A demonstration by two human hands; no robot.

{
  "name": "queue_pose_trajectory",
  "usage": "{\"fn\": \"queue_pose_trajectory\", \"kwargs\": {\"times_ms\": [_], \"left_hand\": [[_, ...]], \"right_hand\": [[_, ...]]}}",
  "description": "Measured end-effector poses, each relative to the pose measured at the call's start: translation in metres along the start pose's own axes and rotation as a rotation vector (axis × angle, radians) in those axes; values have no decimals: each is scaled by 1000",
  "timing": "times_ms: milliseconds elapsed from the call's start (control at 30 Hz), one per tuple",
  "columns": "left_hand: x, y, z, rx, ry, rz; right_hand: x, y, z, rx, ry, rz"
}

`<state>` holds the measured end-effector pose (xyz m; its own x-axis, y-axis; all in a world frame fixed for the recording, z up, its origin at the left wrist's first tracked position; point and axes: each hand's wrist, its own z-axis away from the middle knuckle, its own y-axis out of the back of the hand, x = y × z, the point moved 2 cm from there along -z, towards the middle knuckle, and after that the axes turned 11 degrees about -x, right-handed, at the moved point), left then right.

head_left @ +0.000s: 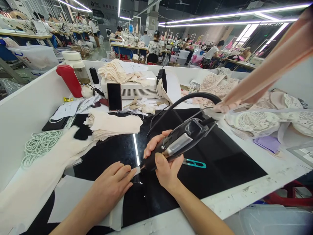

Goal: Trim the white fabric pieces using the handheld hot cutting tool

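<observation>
My right hand is wrapped around a black corded hand tool with a silver side plate. The tool's thin metal tip points down and left, at the end of a small pale fabric strip. My left hand holds that strip with its fingertips, low over the glossy black work surface. Whether the tip touches the strip I cannot tell. Under my left wrist lie flat off-white fabric pieces. Teal thread snips rest just right of my right hand.
Stacked cream fabric pieces and mint cord lie left. Behind stand a phone, a white vented box and a red tumbler. Lace bra pieces fill the right. A peach fabric band hangs by the tool's rear.
</observation>
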<state>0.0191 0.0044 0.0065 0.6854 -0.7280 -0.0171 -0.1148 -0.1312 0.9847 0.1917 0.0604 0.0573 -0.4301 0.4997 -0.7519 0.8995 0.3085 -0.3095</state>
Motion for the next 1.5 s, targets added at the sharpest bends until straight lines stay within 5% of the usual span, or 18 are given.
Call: {"fn": "queue_pose_trajectory", "kwargs": {"times_ms": [767,1500], "left_hand": [[-2,-4,3,-52,31,103],[0,1,-1,33,-21,39]], "right_hand": [[1,-1,5,-26,-18,58],[1,-3,3,22,-32,55]]}}
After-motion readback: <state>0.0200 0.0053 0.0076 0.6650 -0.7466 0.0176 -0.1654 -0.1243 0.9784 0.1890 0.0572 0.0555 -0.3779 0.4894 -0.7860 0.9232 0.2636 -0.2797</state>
